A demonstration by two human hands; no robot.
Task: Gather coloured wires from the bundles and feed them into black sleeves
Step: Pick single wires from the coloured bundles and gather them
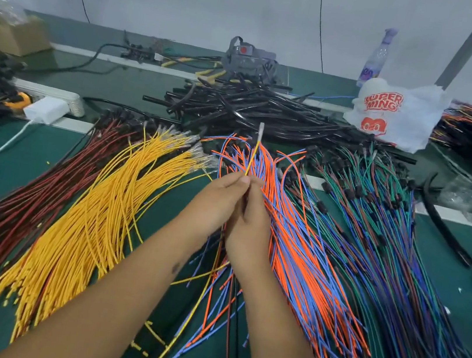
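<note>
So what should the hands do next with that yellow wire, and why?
Probably reach for an orange or blue wire to add. Both hands, left and right, pinch the yellow wire upright, and few wires seem gathered; the black sleeves lie untouched farther back.

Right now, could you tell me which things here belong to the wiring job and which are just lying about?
Job: yellow wire pinched in both hands; yellow wire bundle; orange-and-blue wire bundle; black sleeve pile.
Lying about: white printed plastic bag; clear plastic bottle; cardboard box.
</note>
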